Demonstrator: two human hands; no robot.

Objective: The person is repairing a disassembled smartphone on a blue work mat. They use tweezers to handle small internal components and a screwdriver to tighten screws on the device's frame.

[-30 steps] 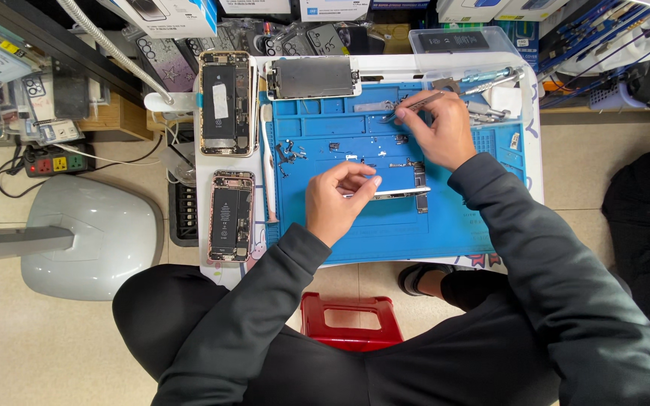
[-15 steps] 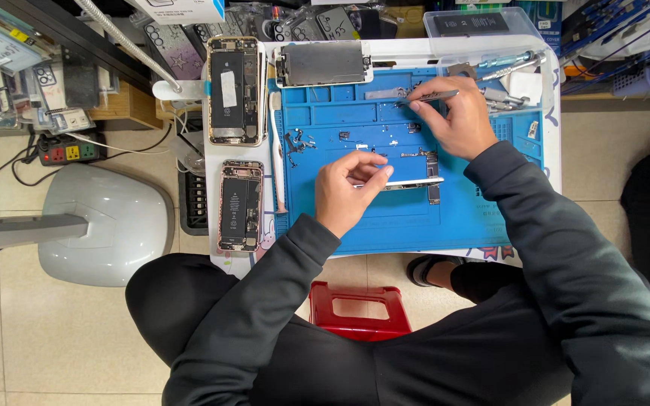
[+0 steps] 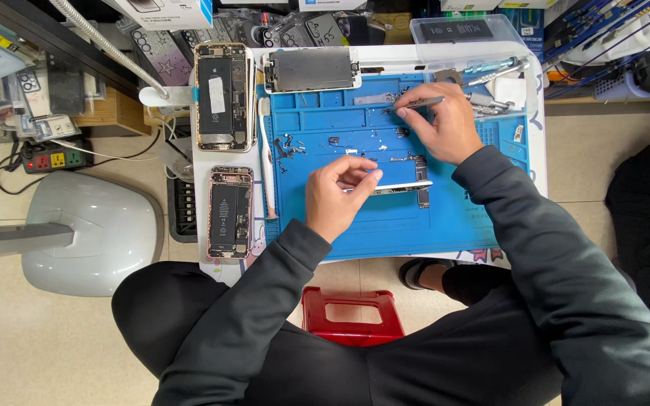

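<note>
- The left hand (image 3: 338, 197) rests on the blue silicone work mat (image 3: 445, 218), thumb and fingers pinched on the left end of a narrow silver phone frame (image 3: 400, 186) that lies flat near the mat's middle.
- The right hand (image 3: 445, 124) sits farther back, fingers closed around slim metal tweezers (image 3: 409, 104) whose tips point left over the mat's moulded compartments.
- Between the two hands lies a short stretch of bare mat with small dark parts; a scatter of tiny screws and brackets (image 3: 289, 146) lies left of them, close to the mat's left edge.
- The mat's near edge runs just in front of the left wrist, and its lower right area is open blue surface.
- The mat lies on a white table (image 3: 537, 143), whose right rim shows beyond the mat's right edge.
- A detached phone screen panel with a grey metal back (image 3: 311, 69) lies at the mat's far edge, touching it.
- Left of the mat, two opened phones with black batteries exposed lie one behind the other: the larger gold-edged phone (image 3: 223, 96) farther back, the smaller pink-edged phone (image 3: 230, 213) nearer, both just beside the mat's left edge.
- A cluster of silver hand tools (image 3: 494, 74) crowds the far right corner, just beyond the right hand.
- A red plastic stool (image 3: 351, 316) shows below the table's near edge, between the person's knees.
</note>
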